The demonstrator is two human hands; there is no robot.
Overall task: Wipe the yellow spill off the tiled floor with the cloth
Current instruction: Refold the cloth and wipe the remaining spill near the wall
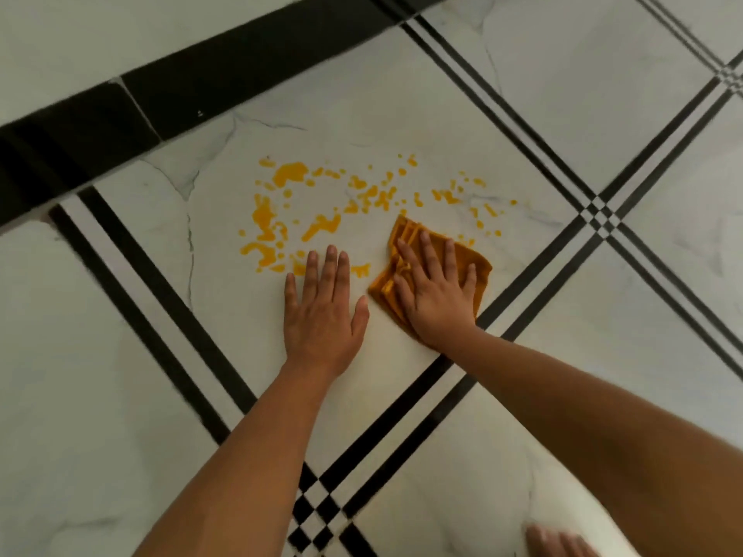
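A yellow spill (289, 172) lies scattered in blobs and drops across a white marble-look floor tile (225, 307), from the left-centre to the right of the tile. A folded orange-yellow cloth (406, 231) rests on the tile at the spill's lower right edge. My right hand (436, 293) presses flat on the cloth, fingers spread, covering most of it. My left hand (323, 309) lies flat on the bare tile just left of the cloth, fingertips touching the spill's near edge, holding nothing.
Black double stripes (157, 291) border the tile on the left and lower right, with a checkered crossing (317, 504) near my arms. A wide black band (225, 82) runs along the far edge. Toes of a bare foot (557, 542) show at the bottom right.
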